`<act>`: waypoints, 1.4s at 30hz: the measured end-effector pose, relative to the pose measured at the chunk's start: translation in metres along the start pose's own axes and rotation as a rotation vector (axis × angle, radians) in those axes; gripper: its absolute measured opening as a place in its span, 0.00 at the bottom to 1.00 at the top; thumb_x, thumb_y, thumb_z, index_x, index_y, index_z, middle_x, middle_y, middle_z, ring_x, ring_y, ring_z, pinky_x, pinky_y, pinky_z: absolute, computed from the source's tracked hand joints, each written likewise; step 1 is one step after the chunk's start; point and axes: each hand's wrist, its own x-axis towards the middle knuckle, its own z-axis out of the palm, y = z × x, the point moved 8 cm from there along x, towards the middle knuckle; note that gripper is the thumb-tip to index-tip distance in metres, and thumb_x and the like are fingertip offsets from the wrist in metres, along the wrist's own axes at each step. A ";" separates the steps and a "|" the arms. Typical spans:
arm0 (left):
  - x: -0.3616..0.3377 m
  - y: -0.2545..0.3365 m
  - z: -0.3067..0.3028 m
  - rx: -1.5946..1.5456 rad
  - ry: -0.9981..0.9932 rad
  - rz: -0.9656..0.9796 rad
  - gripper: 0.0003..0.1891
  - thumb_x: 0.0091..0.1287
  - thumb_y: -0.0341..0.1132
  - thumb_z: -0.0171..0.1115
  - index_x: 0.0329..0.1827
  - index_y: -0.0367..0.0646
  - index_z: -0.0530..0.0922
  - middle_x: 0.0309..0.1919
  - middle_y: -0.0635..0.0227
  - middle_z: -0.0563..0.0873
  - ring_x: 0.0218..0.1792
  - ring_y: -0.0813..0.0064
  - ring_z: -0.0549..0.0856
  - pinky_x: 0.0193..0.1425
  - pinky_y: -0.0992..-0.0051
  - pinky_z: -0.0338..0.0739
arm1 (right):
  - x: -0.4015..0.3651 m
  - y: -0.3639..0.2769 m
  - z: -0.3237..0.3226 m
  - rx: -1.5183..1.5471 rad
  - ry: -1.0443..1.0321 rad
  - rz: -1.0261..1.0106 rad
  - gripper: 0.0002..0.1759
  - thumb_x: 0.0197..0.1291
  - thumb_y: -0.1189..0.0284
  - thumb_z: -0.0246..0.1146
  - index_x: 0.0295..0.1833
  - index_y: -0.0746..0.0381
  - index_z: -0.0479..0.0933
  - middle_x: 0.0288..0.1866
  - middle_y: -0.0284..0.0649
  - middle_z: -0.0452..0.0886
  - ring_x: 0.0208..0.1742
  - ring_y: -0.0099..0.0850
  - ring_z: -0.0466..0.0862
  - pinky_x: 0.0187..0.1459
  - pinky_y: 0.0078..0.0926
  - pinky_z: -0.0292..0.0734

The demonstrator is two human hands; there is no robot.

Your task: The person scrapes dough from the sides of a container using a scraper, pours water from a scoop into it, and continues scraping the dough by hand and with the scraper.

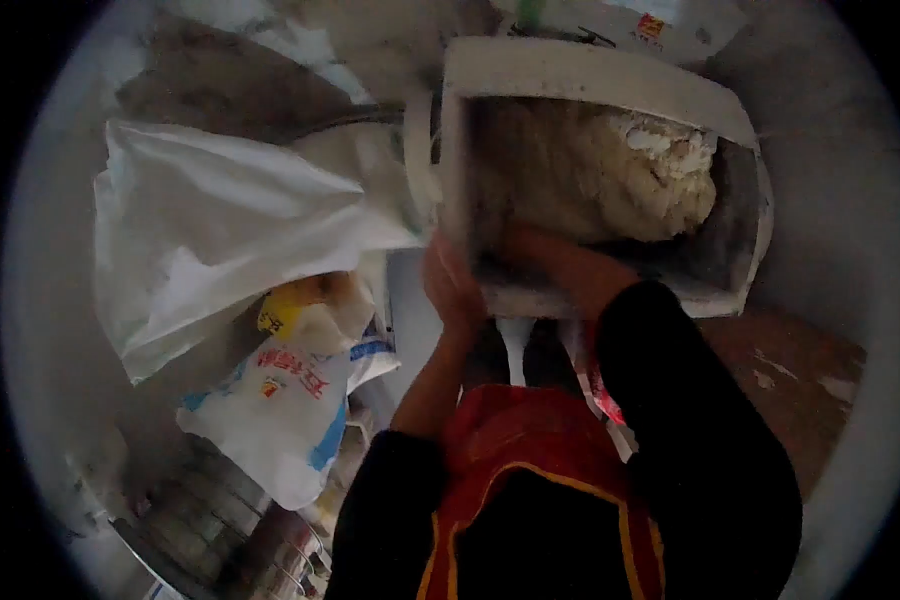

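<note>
Looking down, head view: dim, cramped room, brown floor (800, 370) at right, white bag (220, 220) and printed sack (290, 410) piled at left. Floury white tub (590, 70) sits straight ahead, with pale dough (610, 180) heaped at its far-right side. Left hand (453, 285) grips the tub's near-left corner. Right hand (515, 248) is inside by the near wall; cannot tell its grip. The bag crowds the tub's left rim, and floor shows past its right rim.

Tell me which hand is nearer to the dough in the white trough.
Right. The right hand is inside the trough, close beside the dough; the left hand is at the trough's near left corner, outside.
</note>
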 end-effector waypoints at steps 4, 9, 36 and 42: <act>0.004 0.007 -0.014 -0.170 0.074 0.018 0.23 0.70 0.41 0.34 0.59 0.31 0.65 0.53 0.45 0.72 0.56 0.49 0.71 0.60 0.63 0.63 | -0.059 -0.017 -0.034 0.197 0.056 -0.023 0.19 0.52 0.61 0.52 0.38 0.67 0.77 0.34 0.53 0.78 0.33 0.43 0.79 0.39 0.40 0.73; 0.010 0.016 -0.023 -0.283 0.067 -0.022 0.25 0.70 0.42 0.35 0.60 0.30 0.62 0.54 0.44 0.71 0.56 0.49 0.70 0.59 0.63 0.64 | -0.126 -0.069 -0.082 -0.108 0.064 -0.226 0.17 0.55 0.62 0.52 0.34 0.66 0.77 0.29 0.49 0.79 0.31 0.40 0.79 0.36 0.35 0.74; -0.012 -0.006 -0.001 0.007 0.030 0.134 0.24 0.68 0.40 0.36 0.60 0.30 0.63 0.58 0.46 0.69 0.57 0.48 0.69 0.60 0.61 0.61 | -0.105 -0.078 -0.057 0.234 0.565 -0.026 0.19 0.52 0.66 0.56 0.46 0.69 0.72 0.41 0.58 0.76 0.43 0.52 0.76 0.46 0.43 0.71; -0.018 0.005 -0.006 0.201 0.027 0.174 0.23 0.69 0.40 0.38 0.60 0.31 0.63 0.58 0.46 0.69 0.57 0.48 0.69 0.60 0.61 0.62 | -0.012 0.005 -0.005 0.494 0.594 0.134 0.23 0.52 0.68 0.56 0.53 0.68 0.68 0.43 0.59 0.75 0.46 0.53 0.75 0.49 0.44 0.69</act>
